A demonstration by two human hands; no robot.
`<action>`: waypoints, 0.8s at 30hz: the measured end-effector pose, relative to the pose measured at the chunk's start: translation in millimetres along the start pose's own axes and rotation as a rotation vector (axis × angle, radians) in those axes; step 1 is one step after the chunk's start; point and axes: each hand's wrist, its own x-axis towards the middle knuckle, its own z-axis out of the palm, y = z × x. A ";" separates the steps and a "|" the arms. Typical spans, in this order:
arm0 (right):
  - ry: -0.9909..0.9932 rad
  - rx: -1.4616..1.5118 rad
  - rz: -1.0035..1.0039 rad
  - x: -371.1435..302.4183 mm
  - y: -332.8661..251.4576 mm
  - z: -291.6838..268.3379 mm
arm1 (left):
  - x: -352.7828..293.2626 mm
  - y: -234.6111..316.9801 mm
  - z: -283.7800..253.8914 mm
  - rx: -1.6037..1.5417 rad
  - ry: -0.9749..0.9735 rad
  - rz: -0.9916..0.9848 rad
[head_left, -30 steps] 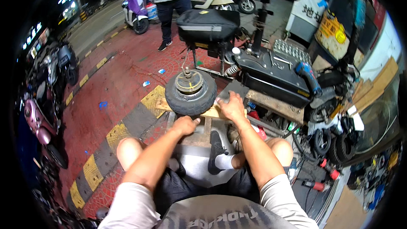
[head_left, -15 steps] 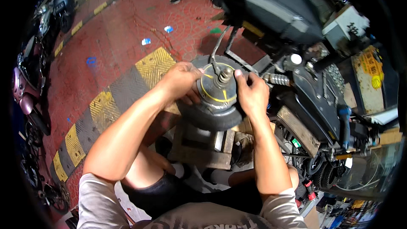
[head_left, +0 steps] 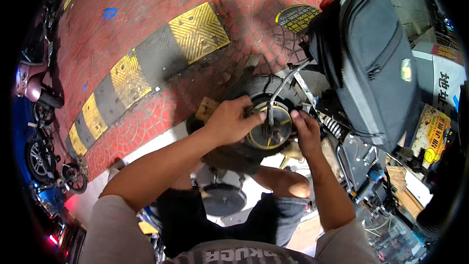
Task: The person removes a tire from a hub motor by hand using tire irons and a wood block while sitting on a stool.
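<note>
A small hub-motor wheel with a black tyre (head_left: 249,87) stands in front of me beside the vehicle. Its round dark hub (head_left: 268,139) carries yellow marks and a short axle in the middle. From the axle a grey cable (head_left: 282,87) curves up towards the vehicle. My left hand (head_left: 233,121) grips the hub's left edge, thumb on its face. At the right edge my right hand (head_left: 308,131) is closed on the wheel with bent fingers. Their undersides are hidden.
A black bag (head_left: 371,63) sits on the vehicle at the right, above a coil spring (head_left: 333,126). Tools lie on a dark surface (head_left: 359,154) nearby. A yellow-black speed ramp (head_left: 156,46) crosses the red paving. Below the wheel is a round dark stool seat (head_left: 223,200). Motorbikes (head_left: 41,88) line the left.
The wheel, before tilted up over a wooden stool, is now farther right against the vehicle, both hands still on it. My view has shifted, and the bag shows more fully.
</note>
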 end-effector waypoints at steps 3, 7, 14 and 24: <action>-0.077 -0.003 0.177 10.1 -6.9 -7.0 | -1.3 0.2 2.2 -0.028 -0.003 -0.051; -0.181 0.079 0.337 22.7 -4.8 -17.5 | 2.9 0.1 4.5 0.021 -0.008 -0.105; -0.314 0.165 0.478 39.8 -17.7 -22.8 | 3.6 16.4 -0.7 0.033 -0.023 -0.174; -0.353 0.070 0.516 41.5 -22.5 -16.8 | 8.2 27.4 -4.4 -0.006 -0.094 -0.304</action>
